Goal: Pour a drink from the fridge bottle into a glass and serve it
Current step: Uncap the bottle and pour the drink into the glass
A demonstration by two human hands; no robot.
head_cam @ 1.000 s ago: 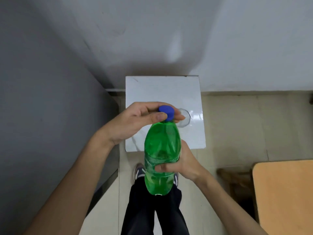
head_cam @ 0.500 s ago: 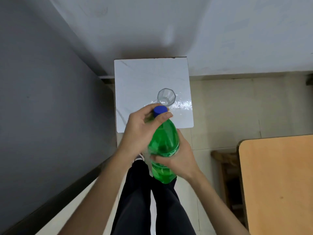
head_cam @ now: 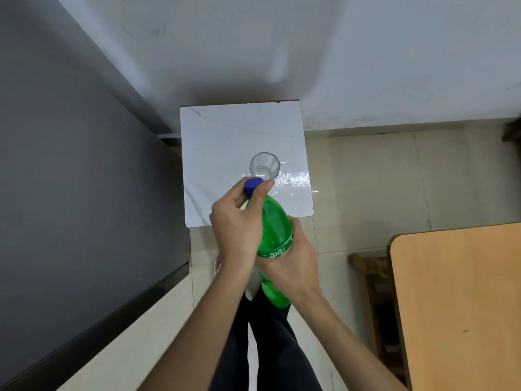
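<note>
I hold a green plastic bottle (head_cam: 275, 230) in front of me, tilted with its top away from me. My right hand (head_cam: 293, 263) is wrapped around its middle, over the label. My left hand (head_cam: 234, 230) grips the blue cap (head_cam: 253, 185) with thumb and fingers. Just beyond the cap, an empty clear glass (head_cam: 264, 167) stands upright on a small white marble-look table (head_cam: 225, 142), near its right front part.
A dark grey fridge side (head_cam: 70, 179) fills the left. A wooden table (head_cam: 462, 306) is at the right, with a wooden stool (head_cam: 369, 266) beside it. Tiled floor (head_cam: 366, 179) lies between. My dark trouser legs (head_cam: 270, 348) are below the bottle.
The view has tilted and the bottle now sits lower and nearer the small table. The glass has come fully into sight beyond the cap. Both hands keep their grip.
</note>
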